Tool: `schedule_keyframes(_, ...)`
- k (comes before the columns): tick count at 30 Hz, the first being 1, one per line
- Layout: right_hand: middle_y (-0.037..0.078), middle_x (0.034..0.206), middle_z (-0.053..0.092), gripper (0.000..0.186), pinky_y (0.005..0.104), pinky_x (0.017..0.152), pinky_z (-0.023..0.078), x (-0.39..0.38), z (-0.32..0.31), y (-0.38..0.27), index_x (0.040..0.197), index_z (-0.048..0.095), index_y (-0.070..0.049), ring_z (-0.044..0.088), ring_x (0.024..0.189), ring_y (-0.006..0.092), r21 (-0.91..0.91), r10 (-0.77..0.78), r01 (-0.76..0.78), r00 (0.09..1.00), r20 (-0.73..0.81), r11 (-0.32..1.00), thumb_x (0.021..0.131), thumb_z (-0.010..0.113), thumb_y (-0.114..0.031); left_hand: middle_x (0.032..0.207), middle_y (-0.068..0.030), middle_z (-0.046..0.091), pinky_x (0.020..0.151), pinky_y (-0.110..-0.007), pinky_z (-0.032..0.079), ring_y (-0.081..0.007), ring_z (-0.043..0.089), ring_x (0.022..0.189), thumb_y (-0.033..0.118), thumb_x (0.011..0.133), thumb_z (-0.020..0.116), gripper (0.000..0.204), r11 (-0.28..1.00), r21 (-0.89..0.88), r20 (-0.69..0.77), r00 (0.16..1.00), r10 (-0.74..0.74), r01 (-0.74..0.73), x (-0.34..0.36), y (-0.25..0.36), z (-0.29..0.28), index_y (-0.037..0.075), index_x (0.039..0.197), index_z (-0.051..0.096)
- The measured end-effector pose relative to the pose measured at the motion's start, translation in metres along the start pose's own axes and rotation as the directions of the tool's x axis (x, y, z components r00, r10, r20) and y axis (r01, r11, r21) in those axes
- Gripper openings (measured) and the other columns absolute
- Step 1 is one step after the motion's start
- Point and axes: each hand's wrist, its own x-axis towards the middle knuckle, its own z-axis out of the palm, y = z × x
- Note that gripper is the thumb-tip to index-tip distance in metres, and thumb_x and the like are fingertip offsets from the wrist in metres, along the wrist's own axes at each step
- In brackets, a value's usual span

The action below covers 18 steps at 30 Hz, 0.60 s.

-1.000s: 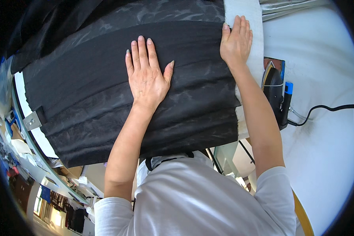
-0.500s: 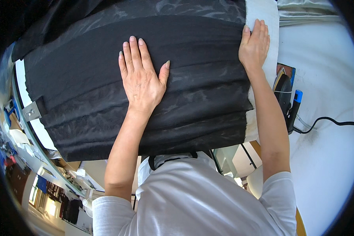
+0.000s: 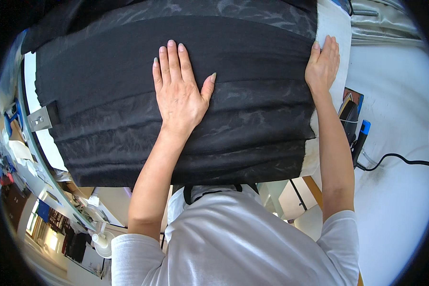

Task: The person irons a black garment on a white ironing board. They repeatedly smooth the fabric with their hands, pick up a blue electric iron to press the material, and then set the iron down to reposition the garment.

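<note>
Black fabric [image 3: 100, 71], rippled across its lower part and faintly patterned in places, covers a board with a white covering [image 3: 335, 19] showing at both sides. My left hand [image 3: 180, 95] lies palm down on the middle of the cloth, fingers stretched out and thumb apart. My right hand [image 3: 322, 66] rests flat at the cloth's right edge, fingertips by the white covering. A metal clip [image 3: 39, 119] sits on the left edge. Just right of my right forearm lies an iron [image 3: 349, 114] on a pad, beside a blue-tipped black handle [image 3: 363, 133].
A black cord [image 3: 395, 155] runs right across the white surface [image 3: 395, 219]. Silvery fabric [image 3: 386, 24] lies at the top right. Along the left, a curved edge [image 3: 57, 205] fronts cluttered paper and items, with a white cylindrical object [image 3: 100, 240] lower down.
The fabric, board, iron and my right hand have shifted right and somewhat down in the picture. My left hand has moved little, still spread on the cloth.
</note>
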Motion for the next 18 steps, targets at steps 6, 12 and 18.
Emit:
schedule_keyframes(6, 0.025, 0.16, 0.045, 0.061, 0.0504, 0.126, 0.026, 0.004, 0.004, 0.005, 0.153, 0.045, 0.004, 0.038, 0.151, 0.0403, -0.031, -0.036, 0.036, 0.999, -0.004, 0.999, 0.11, 0.044, -0.04, 0.167, -0.0283, 0.03, 0.13, -0.052, 0.016, -0.0409, 0.024, 0.159, 0.055, 0.1, 0.059, 0.09, 0.999, -0.02, -0.015, 0.999, -0.033, 0.033, -0.004, -0.013, -0.004, -0.007, 0.16, 0.032)
schedule_keyframes(12, 0.025, 0.16, 0.044, 0.059, 0.0493, 0.126, 0.025, 0.002, 0.01, 0.012, 0.154, 0.046, 0.003, 0.038, 0.151, 0.0415, -0.061, -0.075, 0.073, 0.997, -0.019, 0.995, 0.112, 0.04, -0.038, 0.167, -0.0304, 0.03, 0.13, -0.053, 0.014, -0.0424, 0.024, 0.158, 0.056, 0.099, 0.06, 0.094, 0.999, -0.049, -0.005, 1.0, -0.023, 0.023, -0.008, -0.039, -0.008, -0.01, 0.158, 0.032)
schedule_keyframes(18, 0.025, 0.161, 0.044, 0.059, 0.049, 0.126, 0.026, 0.003, 0.003, 0.01, 0.154, 0.045, 0.003, 0.038, 0.151, 0.0416, -0.034, -0.052, 0.052, 0.999, 0.007, 0.998, 0.113, 0.039, -0.039, 0.167, -0.03, 0.03, 0.13, -0.053, 0.015, -0.0428, 0.024, 0.158, 0.057, 0.099, 0.059, 0.093, 0.996, -0.079, -0.006, 0.999, -0.031, 0.031, -0.011, -0.056, -0.016, -0.01, 0.158, 0.034)
